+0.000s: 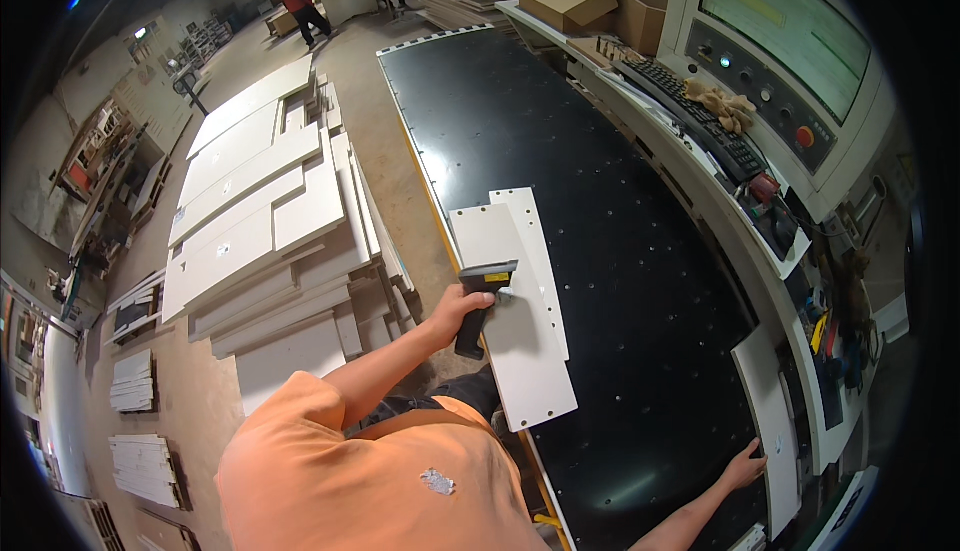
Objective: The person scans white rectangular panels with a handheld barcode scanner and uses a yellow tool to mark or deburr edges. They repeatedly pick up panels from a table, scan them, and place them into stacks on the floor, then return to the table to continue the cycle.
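Note:
My left hand [452,319] is closed round the grip of a black pistol-grip tool [470,336] with a yellow label on top; its exact kind is unclear. The tool is above a long white panel [530,371] with drilled holes near its ends. Partly beneath that panel lies a second white panel [535,236], holed along one edge. Both rest on a black worktable [640,351]. At the table's right side, my right hand [745,466] grips the edge of another white panel [768,411] bearing a small label.
A stack of white boards [260,191] stands on the floor to the left. Along the right runs a machine console with a screen [790,21], a keyboard [690,111] and a red button [805,137]. Cardboard boxes [570,1] sit behind. Another person [303,11] stands far off.

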`<state>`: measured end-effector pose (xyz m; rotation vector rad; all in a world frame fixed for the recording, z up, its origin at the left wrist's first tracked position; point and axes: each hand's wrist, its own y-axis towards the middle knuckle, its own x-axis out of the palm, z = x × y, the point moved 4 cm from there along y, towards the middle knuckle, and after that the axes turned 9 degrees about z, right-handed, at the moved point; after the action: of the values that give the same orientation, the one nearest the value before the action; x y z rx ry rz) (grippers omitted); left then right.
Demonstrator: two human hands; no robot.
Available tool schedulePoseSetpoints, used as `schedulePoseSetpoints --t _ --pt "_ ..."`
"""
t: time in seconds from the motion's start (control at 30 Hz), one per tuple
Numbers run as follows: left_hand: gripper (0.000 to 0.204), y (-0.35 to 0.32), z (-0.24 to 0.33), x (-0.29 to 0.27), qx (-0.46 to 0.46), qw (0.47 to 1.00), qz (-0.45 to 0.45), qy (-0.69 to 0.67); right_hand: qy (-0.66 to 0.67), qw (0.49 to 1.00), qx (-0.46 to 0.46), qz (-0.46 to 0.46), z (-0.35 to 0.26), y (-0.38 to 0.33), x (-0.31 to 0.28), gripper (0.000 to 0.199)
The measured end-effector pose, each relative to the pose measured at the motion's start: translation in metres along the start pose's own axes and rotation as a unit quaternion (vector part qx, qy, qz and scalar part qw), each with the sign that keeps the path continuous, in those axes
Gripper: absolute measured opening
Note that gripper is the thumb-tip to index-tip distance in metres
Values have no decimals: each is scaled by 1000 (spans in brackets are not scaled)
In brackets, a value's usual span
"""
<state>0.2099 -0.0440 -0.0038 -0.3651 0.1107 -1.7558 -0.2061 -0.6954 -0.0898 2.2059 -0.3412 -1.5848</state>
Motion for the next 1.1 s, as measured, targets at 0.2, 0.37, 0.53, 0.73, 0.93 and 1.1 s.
schedulePoseSetpoints --t 0.2,0.37,0.53,0.73,0.93,1.1 --pt "35 -45 6 -66 -7 999 36 2 202 978 -2 -60 -125 -63 -25 90" --pt "31 -88 12 -109 19 996 81 9 341 856 -305 -240 -383 -269 -110 108" --pt "28 -170 18 -177 87 986 140 1 117 823 -388 -398 -501 -397 -163 125" --pt "27 -326 -6 -304 140 938 298 -113 104 889 -360 -262 -499 -416 -161 96" --pt "42 -498 -49 -437 190 858 439 -190 360 803 -224 -419 -423 -504 -244 94" --pt "39 -620 -79 -527 218 792 536 -193 460 604 -475 -446 -380 -695 -411 99"
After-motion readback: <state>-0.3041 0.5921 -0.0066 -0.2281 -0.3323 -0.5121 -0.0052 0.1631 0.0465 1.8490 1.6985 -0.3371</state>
